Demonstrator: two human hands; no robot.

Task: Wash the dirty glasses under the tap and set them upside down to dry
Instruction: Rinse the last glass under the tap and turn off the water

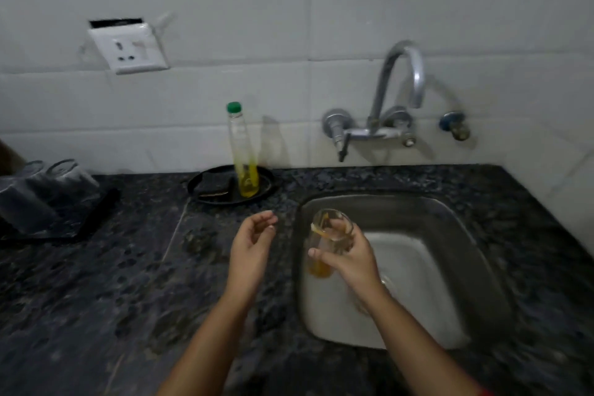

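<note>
Nearby, bottle (243, 154) and sponge (214, 186) share a black tray (265, 190).

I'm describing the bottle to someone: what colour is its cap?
Green: the cap on the bottle shows best in the head view.

readable text: none anywhere in view.
bottle (241, 151): no label or brand legible, surface blurred.
wall socket (128, 48): no marking or number legible.
glass (321, 267): no print legible.
tap (384, 80): no brand mark legible.
</note>
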